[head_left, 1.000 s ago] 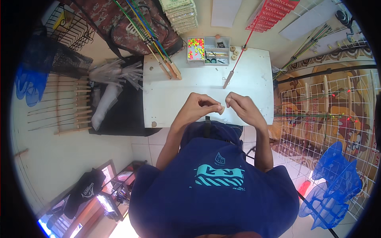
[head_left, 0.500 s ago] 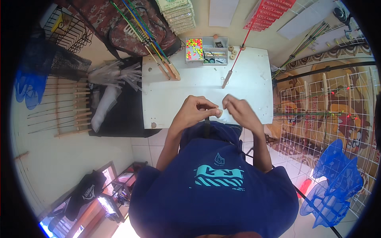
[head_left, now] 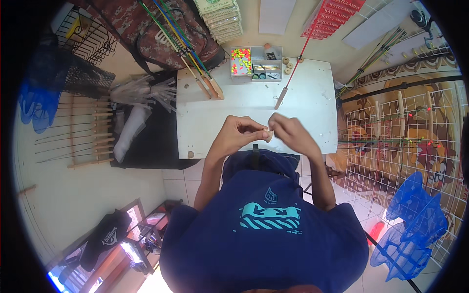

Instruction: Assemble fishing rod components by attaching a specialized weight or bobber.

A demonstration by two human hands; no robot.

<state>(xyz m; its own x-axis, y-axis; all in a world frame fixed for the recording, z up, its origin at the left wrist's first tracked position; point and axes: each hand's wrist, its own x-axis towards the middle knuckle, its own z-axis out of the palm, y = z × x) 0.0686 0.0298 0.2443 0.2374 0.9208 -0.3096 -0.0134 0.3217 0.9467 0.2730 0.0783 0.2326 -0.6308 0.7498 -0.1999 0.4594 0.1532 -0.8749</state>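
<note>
Over the near edge of the white table, my left hand pinches a small round beige spool-like piece between thumb and fingertips. My right hand is closed just beside it, fingertips close to the piece; what they pinch, perhaps a thin line, is too fine to see. Beyond the hands lies a thin red fishing rod with a pale handle, its tip toward the far wall. A loose loop of thin line hangs about that handle.
A grey compartment box with bright floats stands at the table's far side, small beige spools beside it. Several fishing rods with wooden handles lean at the left. A wire grid rack and blue nets flank the right.
My right hand has shifted slightly left and up, closer to the left hand's fingertips. The left hand still holds the small beige piece, which shows a little more. The view has shifted slightly.
</note>
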